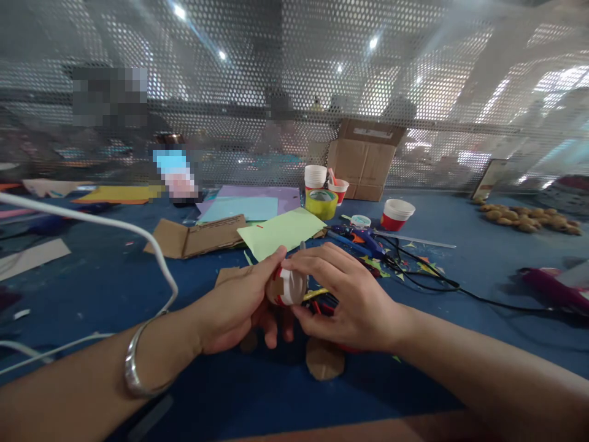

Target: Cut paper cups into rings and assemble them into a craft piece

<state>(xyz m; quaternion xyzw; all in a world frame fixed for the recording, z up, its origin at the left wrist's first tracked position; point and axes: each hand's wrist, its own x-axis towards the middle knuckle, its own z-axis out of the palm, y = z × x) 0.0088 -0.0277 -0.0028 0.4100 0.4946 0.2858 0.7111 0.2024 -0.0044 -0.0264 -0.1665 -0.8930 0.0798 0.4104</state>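
A small red and white paper cup [289, 286] with a brown patch on its side lies tilted between my two hands, low over the table. My left hand [234, 301] cradles it from the left, thumb along the top and fingers beneath. From the other side, the fingers of my right hand [352, 294] close on the cup's rim, thumb below. A rounded cardboard piece [325, 361] lies just under my right hand. Behind my fingers, some red and yellow items are partly hidden and I cannot make them out. Pale green paper [280, 232] lies beyond my hands.
Stacked paper cups [315, 177], yellow tape [321, 205] and another cup [397, 213] stand farther back. A blue glue gun [370, 242] with a black cord lies among scraps. Folded cardboard [202, 236] sits left; a white cable [151, 245] arches nearby. A perforated screen [257, 80] rises behind.
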